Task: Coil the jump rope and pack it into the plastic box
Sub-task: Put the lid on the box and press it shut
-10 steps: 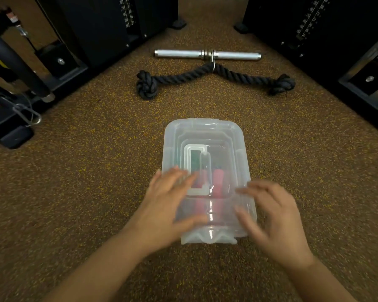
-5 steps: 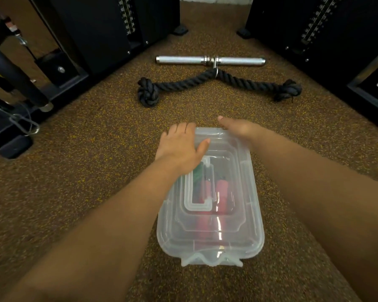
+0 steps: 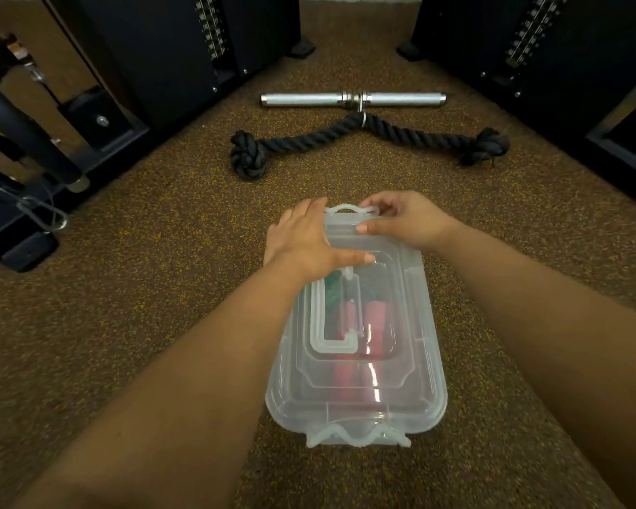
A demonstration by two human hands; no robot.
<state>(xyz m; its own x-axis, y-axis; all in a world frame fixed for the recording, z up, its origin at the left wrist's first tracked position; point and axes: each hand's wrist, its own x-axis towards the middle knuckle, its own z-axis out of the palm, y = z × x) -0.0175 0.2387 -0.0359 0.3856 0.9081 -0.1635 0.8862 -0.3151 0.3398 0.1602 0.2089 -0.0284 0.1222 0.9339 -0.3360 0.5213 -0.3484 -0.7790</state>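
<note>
Far to the left of the hands, black machine frames [image 3: 34, 148] with a metal clip [image 3: 45, 216] stand on the speckled brown floor [image 3: 162, 288]. Nearer in, the left hand [image 3: 305, 240] lies flat on the far left part of the clear lid [image 3: 360, 361], its fingers [image 3: 302, 214] spread and reaching over the lid's far edge, the thumb stretched right across the top; the hand is open, pressing down and gripping nothing.

Just right of those fingers, at the far end of the plastic box [image 3: 428, 361], a latch tab [image 3: 349, 211] stands up. The right hand [image 3: 408, 222] is at that tab: its fingers [image 3: 380, 207] curl over the top of the latch and the thumb lies on the lid edge below it, so the hand is pinched closed on the latch tab.

The box sits on the floor, long axis running away from the person, lid on. Toward the person from both sets of fingers, through the lid, the jump rope [image 3: 346, 325] shows inside the box: red handles side by side, with something dark green next to them on the left, under a folded white carry handle [image 3: 327, 325]. A second latch [image 3: 357, 435] is at the box's near end.

Beyond the fingers, well apart from them, a knotted black rope attachment [image 3: 309, 139] lies across the floor, and past it a short chrome bar [image 3: 353, 99]. To the right, further black weight stacks [image 3: 529, 49] rise.
</note>
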